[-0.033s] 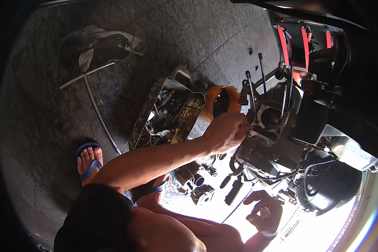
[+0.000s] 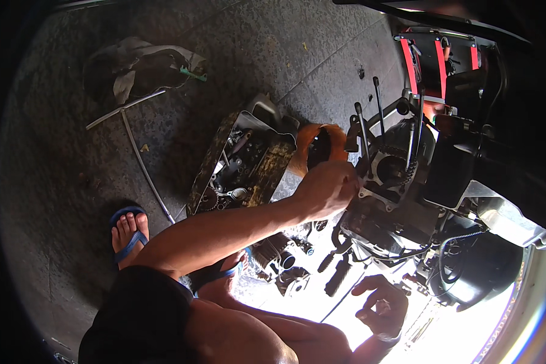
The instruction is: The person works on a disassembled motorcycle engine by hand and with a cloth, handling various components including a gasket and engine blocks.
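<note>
At the left edge of the opened motorcycle engine (image 2: 400, 200), my left hand (image 2: 329, 189) is closed, its knuckles up. Its fingertips are against the edge of the engine's flat upper face; what they grip, if anything, is hidden. Several long metal studs (image 2: 363, 130) rise from this face around a round opening (image 2: 389, 167). A chain (image 2: 411, 172) hangs at the right of that opening. Lower down, my right hand (image 2: 387, 308) hovers over the brightly lit floor with curled fingers, thumb and forefinger apart, nothing visible between them.
Left of the engine stands a cut-open container (image 2: 267, 176) with loose engine parts inside. Behind my left hand is an orange-brown round vessel (image 2: 303, 148). A cylinder part (image 2: 279, 255) lies near my foot. A T-handle wrench (image 2: 141, 151) and a cloth (image 2: 124, 79) lie farther left.
</note>
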`<state>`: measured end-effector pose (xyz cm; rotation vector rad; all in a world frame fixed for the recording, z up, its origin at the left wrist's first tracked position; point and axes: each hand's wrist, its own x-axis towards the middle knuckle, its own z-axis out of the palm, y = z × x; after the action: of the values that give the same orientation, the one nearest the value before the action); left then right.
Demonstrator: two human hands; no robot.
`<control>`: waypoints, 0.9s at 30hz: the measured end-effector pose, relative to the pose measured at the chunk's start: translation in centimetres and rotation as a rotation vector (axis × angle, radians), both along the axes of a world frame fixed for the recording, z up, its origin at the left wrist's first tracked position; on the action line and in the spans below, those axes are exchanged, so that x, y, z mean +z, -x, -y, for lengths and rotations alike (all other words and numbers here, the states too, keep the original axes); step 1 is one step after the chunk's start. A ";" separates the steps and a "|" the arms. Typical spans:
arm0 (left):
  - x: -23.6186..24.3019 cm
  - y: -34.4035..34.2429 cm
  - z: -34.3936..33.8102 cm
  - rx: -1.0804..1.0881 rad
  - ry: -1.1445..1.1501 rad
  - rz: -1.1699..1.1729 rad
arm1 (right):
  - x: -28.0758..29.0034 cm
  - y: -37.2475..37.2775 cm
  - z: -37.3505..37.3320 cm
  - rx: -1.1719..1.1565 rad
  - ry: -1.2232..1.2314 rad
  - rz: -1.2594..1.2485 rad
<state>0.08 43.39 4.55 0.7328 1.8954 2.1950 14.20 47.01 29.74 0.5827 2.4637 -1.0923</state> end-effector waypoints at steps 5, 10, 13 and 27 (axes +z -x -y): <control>1.4 2.3 0.4 -0.096 -0.016 0.456 | 0.1 -0.1 -0.2 0.005 -0.009 -0.015; -0.1 2.9 -0.8 -0.233 -0.168 0.360 | -0.2 0.0 -0.1 -0.013 -0.004 -0.002; 0.7 3.5 -1.0 -0.080 0.098 0.370 | -0.1 0.2 -0.1 -0.021 -0.004 -0.004; 0.9 4.8 -0.9 -0.109 -0.024 0.557 | 0.0 -0.2 -0.2 -0.050 -0.025 0.014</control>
<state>-4.74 44.31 5.43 0.1825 1.5102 2.0705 14.36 47.24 29.74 0.6607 2.4667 -1.0741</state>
